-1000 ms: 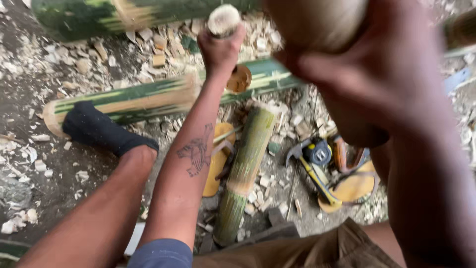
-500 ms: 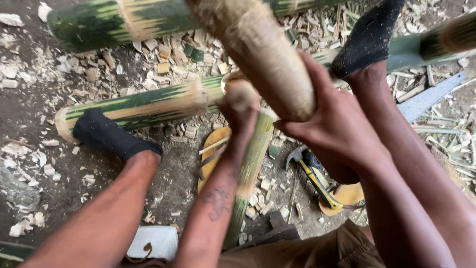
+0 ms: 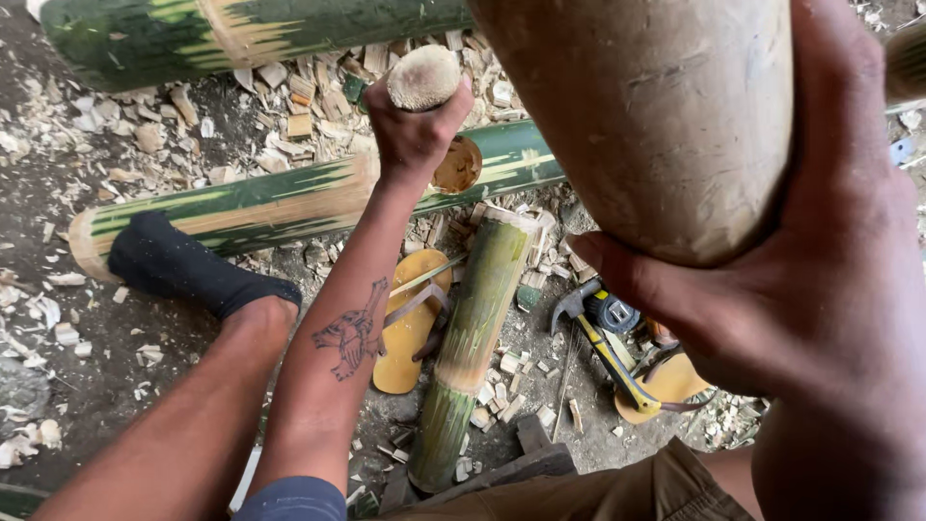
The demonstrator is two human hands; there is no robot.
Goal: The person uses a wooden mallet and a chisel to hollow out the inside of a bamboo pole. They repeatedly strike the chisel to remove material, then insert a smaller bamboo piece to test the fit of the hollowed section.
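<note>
— What fills the view?
— The thick brown bamboo trunk (image 3: 656, 116), tilted, close to the camera at upper right. The right hand (image 3: 810, 289) clasps it from the side, fingers (image 3: 617, 275) wrapped under its lower end.
— And the left arm?
— Stretched forward and down, tattoo on the forearm. The left hand (image 3: 415, 135) is fisted tight around a round-ended wooden handle (image 3: 424, 77), held upright over a green bamboo pole (image 3: 289, 198) lying on the ground.
— Smaller things?
— A short bamboo section (image 3: 473, 338), a yellow sandal (image 3: 410, 333), a hammer (image 3: 598, 333), wood chips (image 3: 289, 106).
</note>
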